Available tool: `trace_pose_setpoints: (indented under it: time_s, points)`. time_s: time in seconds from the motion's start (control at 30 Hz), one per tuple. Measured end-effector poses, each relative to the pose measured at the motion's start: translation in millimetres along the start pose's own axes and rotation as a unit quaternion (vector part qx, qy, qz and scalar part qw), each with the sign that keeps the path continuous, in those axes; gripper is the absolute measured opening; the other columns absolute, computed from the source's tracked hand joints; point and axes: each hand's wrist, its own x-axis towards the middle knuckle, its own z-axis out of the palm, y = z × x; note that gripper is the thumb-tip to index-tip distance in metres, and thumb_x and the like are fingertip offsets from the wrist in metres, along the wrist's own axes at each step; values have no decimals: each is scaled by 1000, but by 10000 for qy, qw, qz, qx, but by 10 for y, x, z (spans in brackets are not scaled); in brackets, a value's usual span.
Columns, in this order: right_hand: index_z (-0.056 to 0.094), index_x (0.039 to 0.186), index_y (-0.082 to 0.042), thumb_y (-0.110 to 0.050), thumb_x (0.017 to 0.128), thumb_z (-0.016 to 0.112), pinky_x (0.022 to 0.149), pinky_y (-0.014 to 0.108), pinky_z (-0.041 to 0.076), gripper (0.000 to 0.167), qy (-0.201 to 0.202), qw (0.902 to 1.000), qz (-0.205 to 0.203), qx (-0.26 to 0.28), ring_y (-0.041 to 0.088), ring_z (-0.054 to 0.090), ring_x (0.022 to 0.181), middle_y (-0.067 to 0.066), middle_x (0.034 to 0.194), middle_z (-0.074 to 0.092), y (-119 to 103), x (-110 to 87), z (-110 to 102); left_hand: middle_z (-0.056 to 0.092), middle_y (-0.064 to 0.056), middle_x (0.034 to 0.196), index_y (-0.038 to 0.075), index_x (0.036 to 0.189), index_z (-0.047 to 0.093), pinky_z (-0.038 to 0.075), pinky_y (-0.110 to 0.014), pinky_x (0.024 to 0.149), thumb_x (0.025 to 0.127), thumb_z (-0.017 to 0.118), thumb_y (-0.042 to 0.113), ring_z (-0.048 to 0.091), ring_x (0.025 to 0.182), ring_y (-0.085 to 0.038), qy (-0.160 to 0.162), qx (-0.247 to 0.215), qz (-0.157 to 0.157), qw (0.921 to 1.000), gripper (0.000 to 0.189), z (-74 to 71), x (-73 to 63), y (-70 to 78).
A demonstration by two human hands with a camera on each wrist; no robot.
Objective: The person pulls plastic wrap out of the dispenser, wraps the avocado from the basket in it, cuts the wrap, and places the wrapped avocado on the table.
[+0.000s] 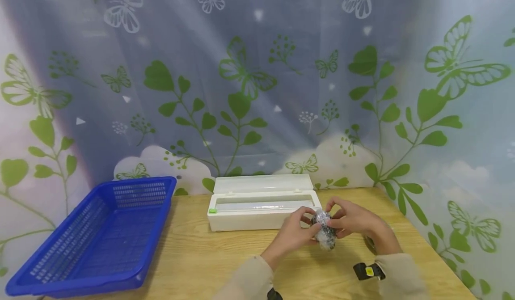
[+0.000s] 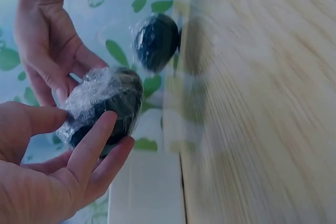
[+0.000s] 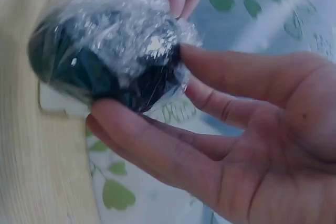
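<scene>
Both hands hold a dark, egg-shaped thing wrapped in crinkled cling film point(image 1: 327, 238), raised over the front of the table. My left hand point(image 1: 292, 234) grips it from the left, thumb on the near side and fingers round it. From the other side my right hand point(image 1: 356, 220) pinches the wrapping with thumb and fingers. In the right wrist view the film point(image 3: 128, 30) is bunched thickly over the top. What the dark thing is, I cannot tell. A second dark wrapped thing point(image 2: 156, 43) lies on the table, mostly hidden by the right wrist in the head view.
Behind the hands stands a white cling film box point(image 1: 249, 221) with its lid point(image 1: 261, 183) raised and a roll point(image 1: 265, 205) inside. A blue plastic basket point(image 1: 158, 228) is at the left. A patterned curtain point(image 1: 297, 94) hangs behind the wooden table point(image 1: 193, 259).
</scene>
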Motion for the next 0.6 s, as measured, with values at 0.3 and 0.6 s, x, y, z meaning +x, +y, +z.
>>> trace_pose_setpoints:
  time_s: [0.3,0.6]
  points:
    - [47,118,7,-3,103,57,70,45,63,21,560,9957,512,-524,24,69,76,24,100,66,149,-40,-153,69,-14,99,2,128,64,65,-43,68,98,69,14,74,74,-33,300,433,-166,9985,33,365,276,-29]
    - [57,116,8,-3,101,56,61,37,55,19,993,9754,930,-1733,21,63,62,16,85,66,315,33,-148,70,-15,83,-4,126,65,62,-35,58,98,68,12,76,69,-37,504,882,-300,9944,33,591,434,-119]
